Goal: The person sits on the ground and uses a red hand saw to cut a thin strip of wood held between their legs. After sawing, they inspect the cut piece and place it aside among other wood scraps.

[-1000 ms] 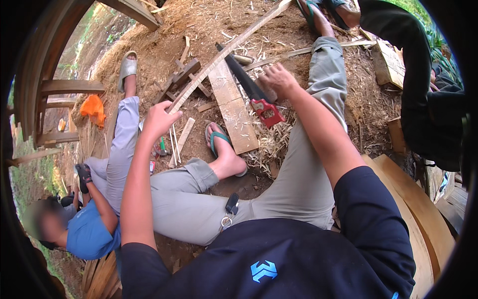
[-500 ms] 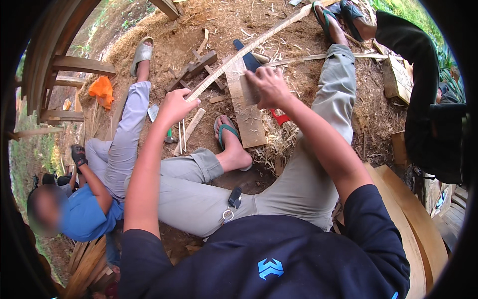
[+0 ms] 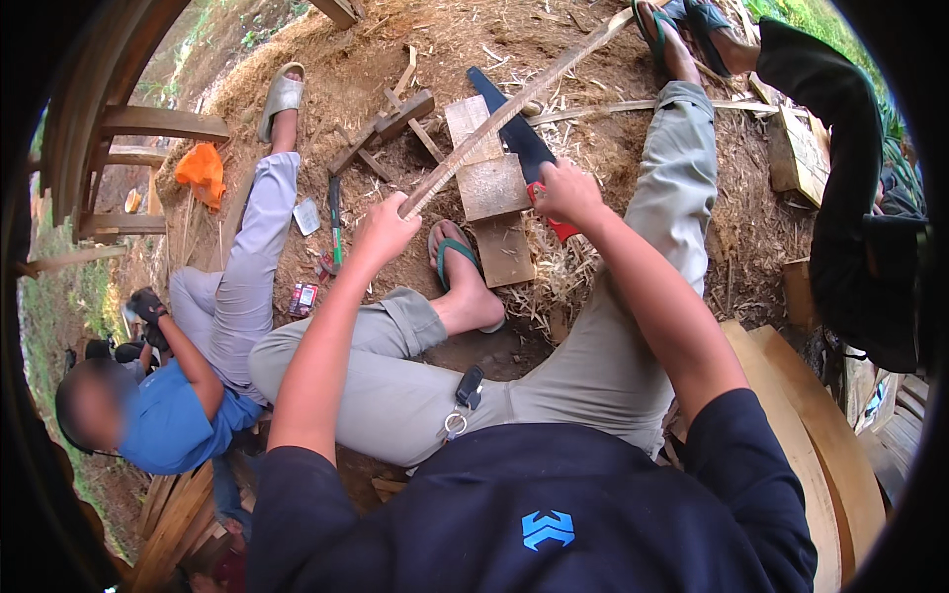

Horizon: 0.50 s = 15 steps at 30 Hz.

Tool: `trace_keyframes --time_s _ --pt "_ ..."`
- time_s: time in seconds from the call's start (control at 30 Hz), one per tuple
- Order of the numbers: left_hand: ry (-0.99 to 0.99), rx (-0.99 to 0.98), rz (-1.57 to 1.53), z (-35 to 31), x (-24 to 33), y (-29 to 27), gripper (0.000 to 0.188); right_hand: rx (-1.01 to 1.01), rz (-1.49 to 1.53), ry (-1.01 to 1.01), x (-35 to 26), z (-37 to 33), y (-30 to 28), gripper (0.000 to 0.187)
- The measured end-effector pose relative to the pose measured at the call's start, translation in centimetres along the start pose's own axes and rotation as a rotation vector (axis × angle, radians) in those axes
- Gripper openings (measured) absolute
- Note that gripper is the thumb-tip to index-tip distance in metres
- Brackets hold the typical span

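Observation:
My left hand is closed around the near end of a long, thin wooden strip. From there the strip slants up and right, over a handsaw, toward a sandalled foot. My right hand grips the red handle of the handsaw, whose dark blade points up and left under the strip. Left of the handle, a short wooden block lies across a board on the ground. The strip's far end is partly hidden near the feet.
A hammer and a small red-and-white box lie left of my foot. Joined wood scraps are beyond. A co-worker in blue sits at left; another person's dark-trousered leg is at right. Long planks lie beside me.
My right hand has left the wooden block and now holds the saw handle. The block lies flatter across the board. My left hand has shifted right and down with the strip's end.

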<state>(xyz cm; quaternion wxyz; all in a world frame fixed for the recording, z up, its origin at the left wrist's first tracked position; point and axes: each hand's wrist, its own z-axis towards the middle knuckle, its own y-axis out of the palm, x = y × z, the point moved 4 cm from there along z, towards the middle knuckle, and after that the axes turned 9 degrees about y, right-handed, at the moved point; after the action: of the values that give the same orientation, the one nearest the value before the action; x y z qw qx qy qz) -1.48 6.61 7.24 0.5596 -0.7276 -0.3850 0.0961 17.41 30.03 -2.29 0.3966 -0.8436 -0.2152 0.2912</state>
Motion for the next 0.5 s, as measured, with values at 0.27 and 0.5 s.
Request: trace_keyframes --time_s 0.27,0.5 --pt "0.101 0.075 -0.115 0.0 -2.9 8.6 0.035 -0.039 -0.257 -0.009 2.7 -1.8 5.2 0.025" --pt "0.043 -0.017 -0.182 0.3 -3.0 9.4 0.039 0.099 -0.518 -0.014 1.8 -1.2 6.5 0.014"
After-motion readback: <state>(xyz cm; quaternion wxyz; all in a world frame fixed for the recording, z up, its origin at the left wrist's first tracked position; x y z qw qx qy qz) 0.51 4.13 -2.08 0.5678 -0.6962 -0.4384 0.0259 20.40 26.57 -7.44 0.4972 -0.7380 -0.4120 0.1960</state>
